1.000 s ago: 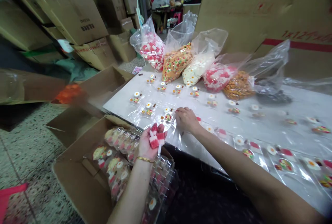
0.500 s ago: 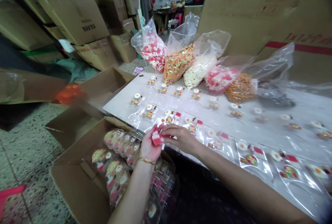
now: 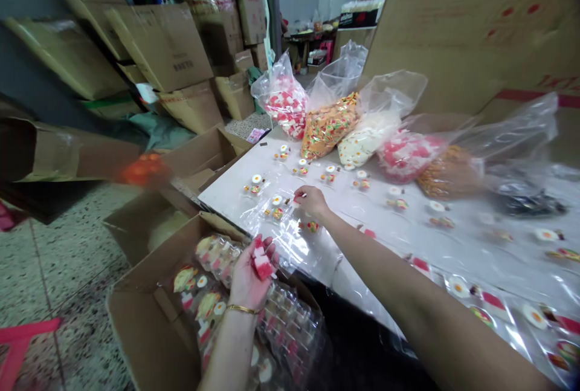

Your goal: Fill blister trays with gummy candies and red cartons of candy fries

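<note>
Palm up above the open carton, my left hand (image 3: 251,276) cradles several small red-and-white toy pieces (image 3: 263,266) in its curled fingers. My right hand (image 3: 312,203) reaches over the table, fingertips pinched on a small red-and-white piece (image 3: 297,197) that they partly cover. Just below those fingertips lies a clear plastic blister sheet (image 3: 290,237). Its pockets hold tiny toy foods, among them a white fried egg (image 3: 277,200) and a round, multicoloured piece (image 3: 312,226). My right forearm hides part of the middle row.
Clear bags of red-and-white pieces (image 3: 286,107), orange mixed pieces (image 3: 330,125) and white pieces (image 3: 369,134) line the table's back. Filled blister packs (image 3: 290,324) lie in the carton (image 3: 145,318) below my left hand. Stacked boxes (image 3: 163,46) stand at left.
My right hand has left my left palm and moved out over the blister sheet, pinching a piece. My left hand has shifted down and left, still holding pieces. The view has shifted too.
</note>
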The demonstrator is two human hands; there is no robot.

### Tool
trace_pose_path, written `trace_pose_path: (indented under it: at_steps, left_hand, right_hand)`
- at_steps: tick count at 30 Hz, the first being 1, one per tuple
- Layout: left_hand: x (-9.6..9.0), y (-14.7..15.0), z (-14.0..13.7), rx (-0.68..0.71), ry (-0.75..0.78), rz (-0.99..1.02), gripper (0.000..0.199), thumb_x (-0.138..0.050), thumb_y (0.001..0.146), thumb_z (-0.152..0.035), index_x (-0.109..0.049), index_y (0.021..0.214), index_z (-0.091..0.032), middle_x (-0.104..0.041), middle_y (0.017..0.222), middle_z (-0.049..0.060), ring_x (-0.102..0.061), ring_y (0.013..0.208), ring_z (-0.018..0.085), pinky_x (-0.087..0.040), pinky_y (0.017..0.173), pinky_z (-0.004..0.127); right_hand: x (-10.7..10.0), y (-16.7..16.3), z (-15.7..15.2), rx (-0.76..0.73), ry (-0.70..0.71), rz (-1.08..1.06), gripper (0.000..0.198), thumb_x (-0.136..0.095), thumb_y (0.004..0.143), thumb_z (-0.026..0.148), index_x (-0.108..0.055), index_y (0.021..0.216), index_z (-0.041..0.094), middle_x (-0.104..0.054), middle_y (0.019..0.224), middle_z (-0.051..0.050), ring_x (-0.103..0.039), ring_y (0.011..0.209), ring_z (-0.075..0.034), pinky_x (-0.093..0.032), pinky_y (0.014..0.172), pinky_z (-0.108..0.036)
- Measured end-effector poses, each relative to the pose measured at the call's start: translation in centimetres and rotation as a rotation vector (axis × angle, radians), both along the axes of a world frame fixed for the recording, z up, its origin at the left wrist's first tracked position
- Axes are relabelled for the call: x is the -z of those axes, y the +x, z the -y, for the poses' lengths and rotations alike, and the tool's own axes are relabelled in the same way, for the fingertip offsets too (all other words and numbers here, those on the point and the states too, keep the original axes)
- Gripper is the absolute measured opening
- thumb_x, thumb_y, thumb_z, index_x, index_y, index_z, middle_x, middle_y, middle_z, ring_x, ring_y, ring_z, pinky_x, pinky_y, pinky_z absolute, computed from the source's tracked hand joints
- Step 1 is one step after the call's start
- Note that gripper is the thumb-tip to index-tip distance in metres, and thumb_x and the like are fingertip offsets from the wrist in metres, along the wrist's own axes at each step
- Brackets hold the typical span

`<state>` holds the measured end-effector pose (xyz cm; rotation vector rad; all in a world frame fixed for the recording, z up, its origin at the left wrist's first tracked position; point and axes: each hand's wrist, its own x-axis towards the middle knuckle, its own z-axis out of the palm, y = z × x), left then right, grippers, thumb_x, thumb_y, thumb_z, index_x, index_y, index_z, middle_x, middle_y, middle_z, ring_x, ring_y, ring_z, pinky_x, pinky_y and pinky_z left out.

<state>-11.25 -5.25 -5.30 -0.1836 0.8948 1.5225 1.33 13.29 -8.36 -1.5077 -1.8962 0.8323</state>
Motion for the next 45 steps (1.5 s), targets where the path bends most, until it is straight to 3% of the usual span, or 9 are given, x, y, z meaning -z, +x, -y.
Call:
trace_pose_path:
  at_steps: [11,14,20,25,30,33,36,39,45]
  left_hand:
    - [-0.1,-0.9,-0.2,0.063,0.139,-0.015,0.032,-0.046,0.073,-0.006,-0.054,0.103,-0.016,-0.061,0.101,0.011,-0.058,0.094,0.022,-0.049,0.079,0.042]
    - [-0.1,-0.4,-1.3,0.125,0.169,-0.040,0.030,-0.048,0.074,-0.005,-0.054,0.101,-0.017,-0.061,0.102,0.009,-0.057,0.097,0.021,-0.048,0.079,0.042]
    - [0.2,0.4,-3.5,0.013,0.153,-0.073,0.022,-0.044,0.075,-0.001,-0.056,0.086,-0.015,-0.063,0.075,0.003,-0.061,0.066,0.011,-0.051,0.060,0.023]
    - [0.1,0.4,-4.4,-0.065,0.137,-0.019,0.018,-0.044,0.076,-0.003,-0.054,0.082,-0.016,-0.063,0.073,0.004,-0.062,0.068,0.013,-0.048,0.052,0.019]
    - [0.4,-0.9,-4.3,-0.081,0.087,-0.026,0.014,-0.046,0.077,-0.006,-0.053,0.082,-0.016,-0.064,0.083,0.007,-0.063,0.075,0.017,-0.052,0.070,0.036]
    - [0.7,-2.3,-3.5,-0.152,0.093,-0.036,0.015,-0.047,0.076,-0.006,-0.053,0.085,-0.017,-0.064,0.093,0.009,-0.061,0.090,0.021,-0.049,0.079,0.041]
    - [0.7,-3.6,-2.5,-0.197,0.102,-0.044,0.019,-0.047,0.076,-0.005,-0.054,0.089,-0.017,-0.063,0.098,0.010,-0.058,0.098,0.022,-0.048,0.082,0.040]
    - [0.5,-4.3,-1.7,-0.192,0.090,-0.031,0.020,-0.047,0.076,-0.005,-0.055,0.091,-0.016,-0.062,0.100,0.012,-0.057,0.100,0.023,-0.048,0.083,0.041]
    - [0.2,-5.5,-1.7,-0.202,0.114,0.028,0.021,-0.046,0.079,-0.015,-0.056,0.097,-0.016,-0.060,0.106,0.014,-0.055,0.103,0.026,-0.048,0.081,0.044]
  right_hand:
    - [-0.5,1.3,2.3,-0.470,0.302,0.403,0.019,-0.050,0.076,0.013,-0.067,0.082,0.019,-0.062,0.098,-0.007,-0.049,0.094,-0.019,-0.035,0.082,-0.030]
    - [-2.3,0.7,3.5,-0.469,0.245,0.144,0.020,-0.050,0.079,0.022,-0.065,0.091,0.018,-0.060,0.101,-0.007,-0.051,0.093,-0.017,-0.036,0.082,-0.029]
    - [-5.0,-1.9,6.1,-0.941,-0.036,-0.075,0.021,-0.063,0.070,0.030,-0.066,0.084,0.016,-0.060,0.077,-0.002,-0.053,0.072,-0.013,-0.041,0.068,-0.025]
    - [-4.4,-2.3,6.4,-0.795,-0.107,-0.199,0.022,-0.067,0.064,0.026,-0.064,0.084,0.017,-0.058,0.083,-0.003,-0.052,0.071,-0.012,-0.042,0.068,-0.026]
    - [-3.9,-2.2,4.7,-0.569,-0.321,-0.485,0.018,-0.067,0.060,0.029,-0.063,0.072,0.015,-0.058,0.067,0.000,-0.052,0.061,-0.011,-0.043,0.061,-0.026]
    - [-3.9,-2.9,2.0,-0.318,-0.227,-0.565,0.012,-0.063,0.062,0.024,-0.059,0.069,0.015,-0.055,0.059,0.002,-0.051,0.054,-0.010,-0.043,0.056,-0.026]
    - [-3.6,-5.0,-1.0,-0.163,0.138,-0.371,0.003,-0.056,0.066,0.015,-0.059,0.066,0.016,-0.056,0.066,0.000,-0.052,0.061,-0.012,-0.044,0.061,-0.026]
    - [-2.5,-7.7,-2.6,-0.264,0.417,0.022,0.018,-0.045,0.073,0.008,-0.061,0.072,0.016,-0.059,0.083,-0.006,-0.054,0.080,-0.015,-0.044,0.073,-0.026]
    - [0.4,-9.6,-1.8,-0.487,0.356,0.504,0.029,-0.039,0.079,0.007,-0.061,0.093,0.018,-0.061,0.098,-0.008,-0.055,0.090,-0.018,-0.043,0.074,-0.026]
